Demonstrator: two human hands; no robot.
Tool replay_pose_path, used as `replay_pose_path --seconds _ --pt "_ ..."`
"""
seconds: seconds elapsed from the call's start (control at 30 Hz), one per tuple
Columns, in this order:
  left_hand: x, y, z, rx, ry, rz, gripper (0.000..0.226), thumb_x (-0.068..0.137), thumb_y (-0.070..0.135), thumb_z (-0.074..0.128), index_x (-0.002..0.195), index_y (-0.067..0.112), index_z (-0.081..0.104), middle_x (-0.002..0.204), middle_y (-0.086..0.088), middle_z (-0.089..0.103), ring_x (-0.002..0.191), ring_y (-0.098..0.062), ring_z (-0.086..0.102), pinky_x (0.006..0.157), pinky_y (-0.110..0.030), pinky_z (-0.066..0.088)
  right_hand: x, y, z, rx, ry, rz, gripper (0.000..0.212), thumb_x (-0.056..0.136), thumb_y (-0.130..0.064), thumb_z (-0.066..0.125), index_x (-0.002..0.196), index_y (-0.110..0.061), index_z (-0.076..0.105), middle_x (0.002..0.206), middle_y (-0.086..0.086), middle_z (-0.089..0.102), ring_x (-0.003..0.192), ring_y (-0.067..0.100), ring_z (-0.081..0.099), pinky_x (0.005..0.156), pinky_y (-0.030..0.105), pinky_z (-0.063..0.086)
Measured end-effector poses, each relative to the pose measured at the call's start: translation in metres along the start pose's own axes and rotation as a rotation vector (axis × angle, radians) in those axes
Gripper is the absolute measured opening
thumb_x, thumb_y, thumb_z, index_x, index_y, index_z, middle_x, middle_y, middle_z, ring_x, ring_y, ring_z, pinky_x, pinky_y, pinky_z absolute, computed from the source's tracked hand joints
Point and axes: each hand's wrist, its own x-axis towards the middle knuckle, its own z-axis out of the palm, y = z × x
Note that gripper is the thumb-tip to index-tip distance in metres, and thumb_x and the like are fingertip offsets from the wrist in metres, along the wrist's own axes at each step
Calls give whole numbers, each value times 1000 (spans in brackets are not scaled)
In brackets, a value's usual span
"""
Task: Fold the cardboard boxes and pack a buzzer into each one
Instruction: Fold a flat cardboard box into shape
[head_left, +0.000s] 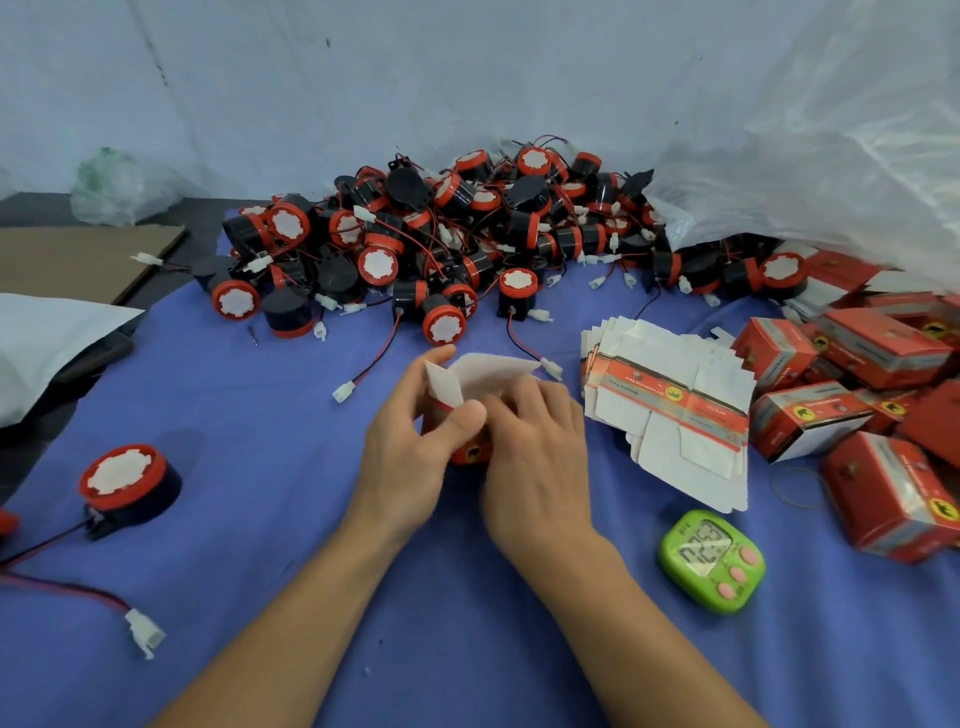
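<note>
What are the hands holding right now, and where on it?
Both hands grip one small red-and-white cardboard box: the left hand pinches its white upper flap, the right hand covers its right side.

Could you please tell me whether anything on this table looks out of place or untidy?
One red-and-black round buzzer lies alone at the left on the blue cloth, far from the tangled buzzer pile. The closed red cardboard boxes at the right lie tumbled at odd angles. Nothing looks damaged.
</note>
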Motion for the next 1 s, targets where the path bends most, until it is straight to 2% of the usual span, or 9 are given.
replay_pose_path --seconds 0.1,0.2,0.27,0.37,0.43,0.63,0.73,0.87,1.0 --pt "2 0 -1 168 105 -43 51 73 35 65 123 46 59 110 33 65 100 8 63 79 -17 54 -4 -1 2 78 -191 -51 46 71 -10 57 114 -21 70 109 -4 61 112 24 51 108 35 36" --pt "4 2 -3 239 224 -127 53 86 21 63 130 49 53 102 28 65 97 12 60 74 -14 51 -3 -1 0 165 -254 -50 41 72 -6 62 108 -25 67 93 -11 65 103 17 54 117 39 29" --pt "4 -1 -4 247 275 -147 44 89 20 63 123 47 56 95 25 66 91 6 62 69 -14 49 -2 -4 -1 195 -238 -70 33 75 -3 61 100 -23 69 85 -10 65 96 17 54 113 39 34" --pt "8 1 -6 219 364 -171 11 79 33 62 89 34 67 84 31 67 82 -1 65 64 -26 54 -1 -8 -3 191 -266 -129 37 75 1 55 96 -21 75 93 -8 71 103 18 54 110 34 34" --pt "11 3 -9 77 390 -241 14 70 35 62 82 33 70 79 14 72 81 -13 68 67 -38 56 -2 -10 -4 156 -302 -140 39 77 1 55 98 -23 77 96 -8 74 104 19 55 106 30 34" --pt "18 7 -24 -97 373 -363 13 72 21 71 80 25 80 82 1 79 86 -25 75 74 -43 62 -13 -22 -8 83 -312 -141 22 85 -18 58 99 -30 70 90 -13 71 93 16 55 98 26 31" --pt "24 6 -33 -345 369 -496 15 84 3 70 88 11 81 87 -10 79 79 -28 74 62 -35 61 -13 -25 -8 -30 -373 -167 16 84 -22 58 95 -30 67 88 -12 68 93 17 53 102 31 35" --pt "26 7 -32 -355 354 -480 12 87 2 70 94 8 78 95 -13 79 87 -31 73 78 -44 59 -14 -37 -8 -94 -442 -133 13 80 -17 57 90 -24 56 90 -8 61 91 23 52 100 35 36" --pt "25 5 -25 -364 361 -458 9 85 5 69 80 8 75 83 -10 75 79 -30 68 65 -37 52 -9 -43 -7 -61 -515 -81 14 85 -19 54 92 -24 43 106 -6 51 103 22 46 95 31 29"
